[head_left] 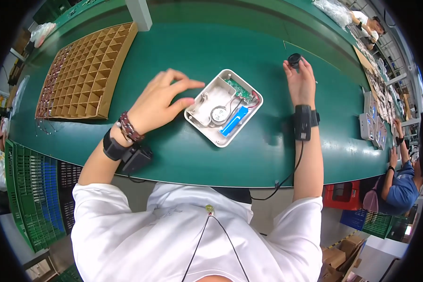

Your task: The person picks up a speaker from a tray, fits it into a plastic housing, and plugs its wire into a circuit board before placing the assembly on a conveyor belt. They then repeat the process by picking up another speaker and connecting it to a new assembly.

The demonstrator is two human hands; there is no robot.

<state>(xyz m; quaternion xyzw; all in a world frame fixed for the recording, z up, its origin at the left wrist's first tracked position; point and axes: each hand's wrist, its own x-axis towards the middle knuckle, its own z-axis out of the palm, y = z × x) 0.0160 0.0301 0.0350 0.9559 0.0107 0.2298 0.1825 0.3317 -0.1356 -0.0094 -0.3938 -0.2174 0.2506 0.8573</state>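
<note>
An open white plastic housing [203, 111] lies tilted at an angle on the green worktable. Inside it are a green circuit board [238, 89], a round speaker [218, 114] and a blue cylindrical battery [233, 121], with thin wires between them. My left hand [160, 97] hovers at the housing's left edge, thumb and fingers apart, holding nothing; whether the thumb touches the rim I cannot tell. Farther right and away from the housing, my right hand [301, 85] grips a small round black part [294, 59] between its fingertips.
At the left stands a cardboard divider tray [104, 89] with small wired parts along its far-left cells. A grey post [138, 15] rises behind it. White housings [367, 126] sit at the right edge near a co-worker [402, 181]. Green crates [28, 188] stand lower left.
</note>
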